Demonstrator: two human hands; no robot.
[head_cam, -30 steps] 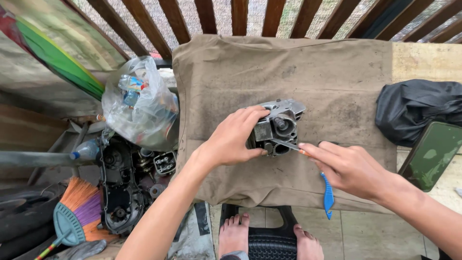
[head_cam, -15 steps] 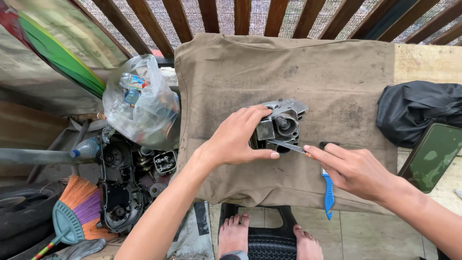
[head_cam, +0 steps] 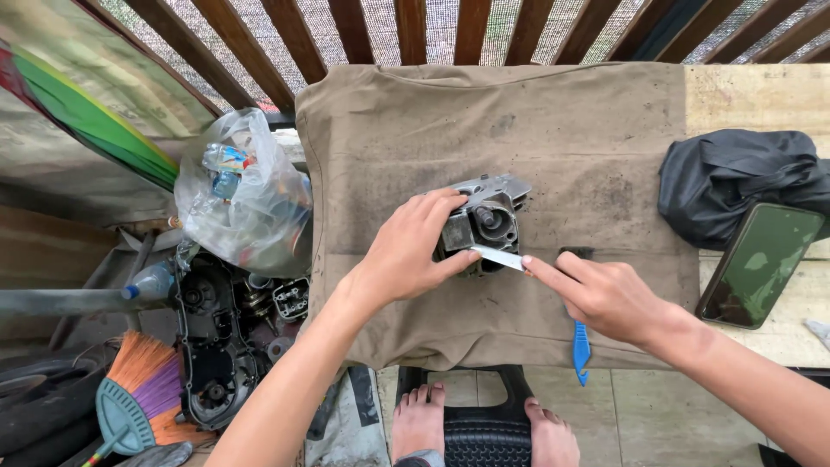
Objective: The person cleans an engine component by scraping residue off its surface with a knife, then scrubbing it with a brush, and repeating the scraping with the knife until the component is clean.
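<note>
1. The left hand wraps tight around a grey metal engine part.
2. The right hand pinches a blue-handled blade.
3. The blade's tip points left, touching the part.
4. The part sits on the brown cloth on the worktop.

I count one metal engine part, one blue-handled blade, one phone, one black bag, one plastic bag, one broom, two hands.
</note>
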